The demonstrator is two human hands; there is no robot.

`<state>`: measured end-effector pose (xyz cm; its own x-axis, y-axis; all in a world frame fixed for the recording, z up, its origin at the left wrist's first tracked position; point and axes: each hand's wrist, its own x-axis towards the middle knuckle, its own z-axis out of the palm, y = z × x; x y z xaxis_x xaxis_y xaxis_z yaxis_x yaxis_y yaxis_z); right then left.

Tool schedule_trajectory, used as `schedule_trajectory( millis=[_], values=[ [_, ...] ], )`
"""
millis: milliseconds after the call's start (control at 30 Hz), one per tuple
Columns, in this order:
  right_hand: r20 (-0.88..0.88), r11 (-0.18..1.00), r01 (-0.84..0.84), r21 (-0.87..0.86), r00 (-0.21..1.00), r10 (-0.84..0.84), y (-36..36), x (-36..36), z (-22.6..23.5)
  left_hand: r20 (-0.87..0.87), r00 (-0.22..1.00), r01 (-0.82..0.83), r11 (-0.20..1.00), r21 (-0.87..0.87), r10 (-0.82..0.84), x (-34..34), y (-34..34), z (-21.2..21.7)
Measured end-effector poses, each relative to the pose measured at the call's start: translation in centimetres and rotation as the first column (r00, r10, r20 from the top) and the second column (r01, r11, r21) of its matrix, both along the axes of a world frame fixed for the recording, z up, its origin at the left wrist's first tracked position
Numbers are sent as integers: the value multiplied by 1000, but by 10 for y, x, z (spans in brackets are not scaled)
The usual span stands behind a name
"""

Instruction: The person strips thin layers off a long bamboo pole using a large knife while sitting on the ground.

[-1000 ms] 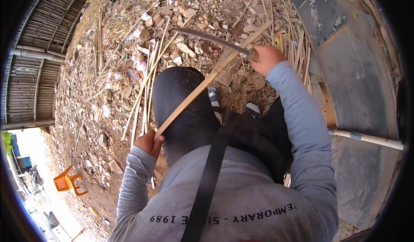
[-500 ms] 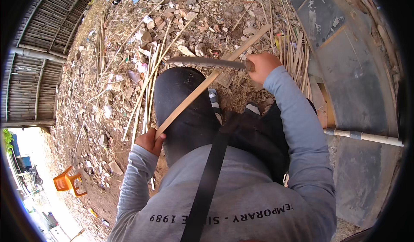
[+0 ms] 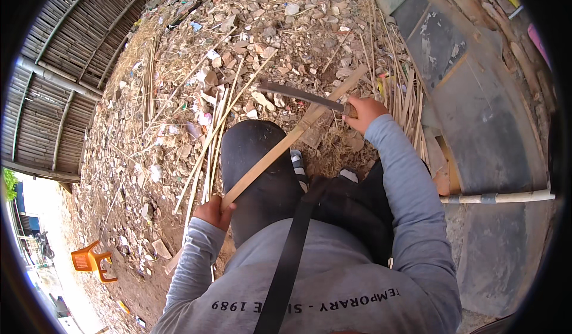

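Your right hand (image 3: 361, 110) grips the knife (image 3: 301, 94), your left hand (image 3: 213, 210) clamps the bamboo strip (image 3: 286, 144); a slipping blade could reach your knee (image 3: 257, 149).

Bright daylight; sharp centre; fisheye-bent rim, perhaps overexposed lower left

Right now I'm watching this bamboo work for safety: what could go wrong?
1. The blade meets the bamboo strip right above the knee; a slip might cut the leg.
2. The left hand grips the strip's lower end, in line with the blade's path.
3. Loose rubble and slats underfoot could cause a stumble.
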<state>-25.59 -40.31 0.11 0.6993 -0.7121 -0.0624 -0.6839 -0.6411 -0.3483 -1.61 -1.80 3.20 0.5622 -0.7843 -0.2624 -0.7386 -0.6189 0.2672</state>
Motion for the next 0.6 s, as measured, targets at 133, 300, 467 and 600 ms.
schedule_trajectory(
  millis=[133,300,467,600],
  values=[
    [-113,993,-44,-111,993,31,0,-1,-6,81,996,40,999,-18,-39,-4,0,3],
    [-80,993,-40,-114,996,31,13,5,-2,104,994,38,997,-73,-31,-7,1,0],
    [1,983,-179,-28,984,179,22,14,0,58,997,57,997,-50,-54,5,0,-14],
    [313,995,83,-58,948,-61,9,21,-17,-31,998,59,998,-21,-59,14,0,-23]
  ],
)
